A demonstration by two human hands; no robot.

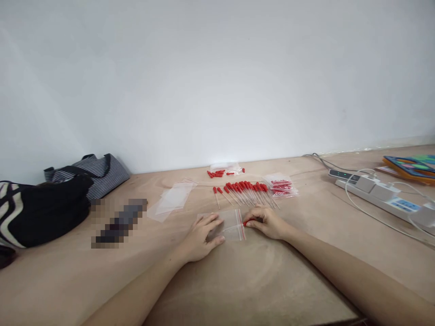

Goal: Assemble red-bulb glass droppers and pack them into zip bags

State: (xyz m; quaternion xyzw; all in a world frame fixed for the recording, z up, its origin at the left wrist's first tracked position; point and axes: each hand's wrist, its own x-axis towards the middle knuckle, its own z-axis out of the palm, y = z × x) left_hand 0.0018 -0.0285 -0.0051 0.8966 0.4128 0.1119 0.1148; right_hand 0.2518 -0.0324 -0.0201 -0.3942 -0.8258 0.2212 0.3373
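A clear zip bag (229,226) with a red line along its right-hand edge lies flat on the wooden table. My left hand (204,235) rests on the bag's left part, fingers spread. Pinched in my right hand (267,221) is the red bulb of a dropper (246,222), right at the bag's red-lined edge. Its thin tube seems to reach into the bag, though it is faint. Just beyond my hands, several red-bulbed droppers (249,186) lie in a row, bulbs away from me.
Loose red bulbs (217,174) lie near the wall. Filled bags (281,186) are right of the row, flat bags (175,197) left of it. A black bag (50,213), a striped bag (108,174) and a blurred dark item (120,222) lie left; a power strip (384,197) with cables stands right.
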